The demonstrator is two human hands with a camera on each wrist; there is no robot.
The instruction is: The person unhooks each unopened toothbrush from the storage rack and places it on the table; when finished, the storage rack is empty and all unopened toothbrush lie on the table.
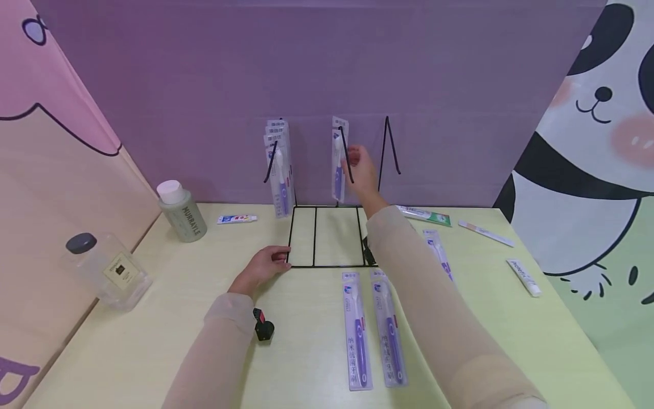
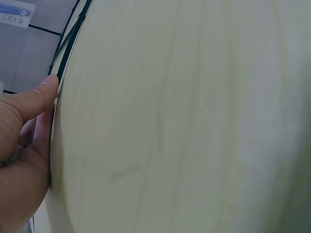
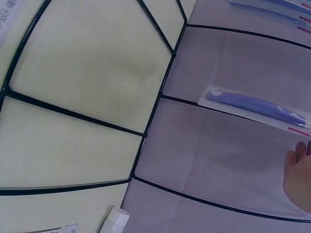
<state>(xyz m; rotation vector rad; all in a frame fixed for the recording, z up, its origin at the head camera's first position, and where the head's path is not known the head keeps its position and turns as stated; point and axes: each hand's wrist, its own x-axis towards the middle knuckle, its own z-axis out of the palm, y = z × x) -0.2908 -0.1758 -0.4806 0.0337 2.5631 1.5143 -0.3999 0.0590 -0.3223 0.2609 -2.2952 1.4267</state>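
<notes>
A black wire display rack (image 1: 315, 236) stands on the table with upright hooks at the back. My left hand (image 1: 264, 264) grips its front left corner, thumb (image 2: 46, 87) against the wire. My right hand (image 1: 361, 173) is at the middle hook, fingers curled at the right edge of a packaged toothbrush (image 1: 338, 170) with a purple handle. The right wrist view shows fingertips right beside that toothbrush pack (image 3: 255, 109); the thumb is out of that frame. Several more toothbrush packs (image 1: 280, 176) hang on the left hook. The right hook (image 1: 390, 142) carries nothing.
Two toothbrush packs (image 1: 357, 335) (image 1: 390, 335) lie in front of the rack, another pack (image 1: 436, 250) beside my right sleeve. Toothpaste tubes (image 1: 426, 216) (image 1: 523, 277) (image 1: 237, 218) and a slim box (image 1: 485, 233) lie around. Two bottles (image 1: 182, 213) (image 1: 114, 272) stand left. A purple cloth (image 1: 317, 62) hangs behind.
</notes>
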